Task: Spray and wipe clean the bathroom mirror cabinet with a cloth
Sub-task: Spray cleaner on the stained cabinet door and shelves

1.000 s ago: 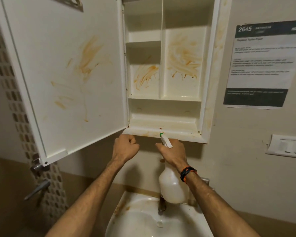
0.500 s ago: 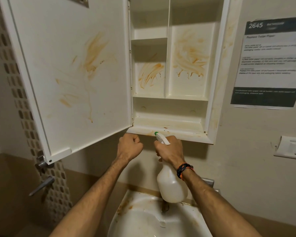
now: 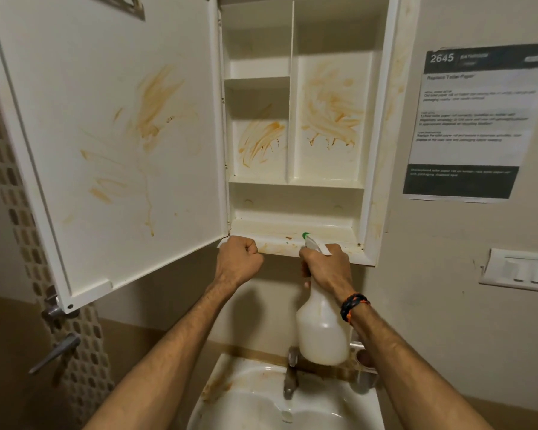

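Observation:
The white mirror cabinet (image 3: pixel 295 212) hangs open above the sink. Orange-brown smears streak its back panels and the inside of its door (image 3: pixel 115 144), which is swung out to the left. My right hand (image 3: pixel 326 268) grips the neck of a white spray bottle (image 3: pixel 322 333) with a green-tipped nozzle, held just below the cabinet's bottom ledge and pointing up at it. My left hand (image 3: pixel 238 263) is a closed fist under the door's lower right corner, with nothing visible in it. No cloth is in view.
A stained white sink (image 3: pixel 261 398) with a metal tap (image 3: pixel 289 377) lies below my arms. A printed notice (image 3: pixel 475 119) and a switch plate (image 3: pixel 519 270) are on the right wall. Metal shower handles (image 3: pixel 55 352) stick out at lower left.
Both hands and the spray bottle have risen slightly toward the cabinet's bottom ledge. The view has shifted a little to the left.

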A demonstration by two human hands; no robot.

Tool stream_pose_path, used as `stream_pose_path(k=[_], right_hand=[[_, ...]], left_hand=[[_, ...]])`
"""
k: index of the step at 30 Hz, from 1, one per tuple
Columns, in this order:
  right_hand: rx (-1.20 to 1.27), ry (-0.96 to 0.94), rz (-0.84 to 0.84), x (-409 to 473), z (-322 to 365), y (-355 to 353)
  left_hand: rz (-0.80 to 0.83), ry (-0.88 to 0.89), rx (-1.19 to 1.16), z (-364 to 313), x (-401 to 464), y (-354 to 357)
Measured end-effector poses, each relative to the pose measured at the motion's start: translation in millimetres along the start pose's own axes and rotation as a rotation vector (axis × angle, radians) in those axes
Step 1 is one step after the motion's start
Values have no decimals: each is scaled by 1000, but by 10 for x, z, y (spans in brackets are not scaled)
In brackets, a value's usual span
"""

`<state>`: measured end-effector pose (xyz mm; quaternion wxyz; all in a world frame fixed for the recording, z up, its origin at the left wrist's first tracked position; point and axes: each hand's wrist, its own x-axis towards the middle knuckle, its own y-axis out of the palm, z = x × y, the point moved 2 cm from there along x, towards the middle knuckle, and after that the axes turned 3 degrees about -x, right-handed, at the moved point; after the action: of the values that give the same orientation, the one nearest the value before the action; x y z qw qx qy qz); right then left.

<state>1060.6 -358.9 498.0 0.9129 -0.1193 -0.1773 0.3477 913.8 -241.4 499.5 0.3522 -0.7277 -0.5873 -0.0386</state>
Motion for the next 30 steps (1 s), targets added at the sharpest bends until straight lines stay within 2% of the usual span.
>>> stream_pose_path(k=[4, 9, 12, 15, 19, 25, 30], right_hand=[[43, -7, 102, 58, 175, 23], [-24, -62, -58, 102, 420, 57], [15, -57, 14, 136, 519, 83], [35, -145, 62, 198, 708, 109], [126, -234, 69, 332, 1142, 74], [208, -376, -11, 601, 1960, -147], [190, -467, -58, 757, 2554, -265]], left_hand=[[-10, 9, -19, -99, 113, -54], [-33, 0, -43, -167, 226, -170], [-53, -1, -42, -199, 284, -248], [-75, 14, -51, -271, 391, -342], [-115, 62, -83, -519, 622, -532], [-212, 178, -76, -1125, 1058, -1011], [-259, 278, -72, -1529, 1336, -1337]])
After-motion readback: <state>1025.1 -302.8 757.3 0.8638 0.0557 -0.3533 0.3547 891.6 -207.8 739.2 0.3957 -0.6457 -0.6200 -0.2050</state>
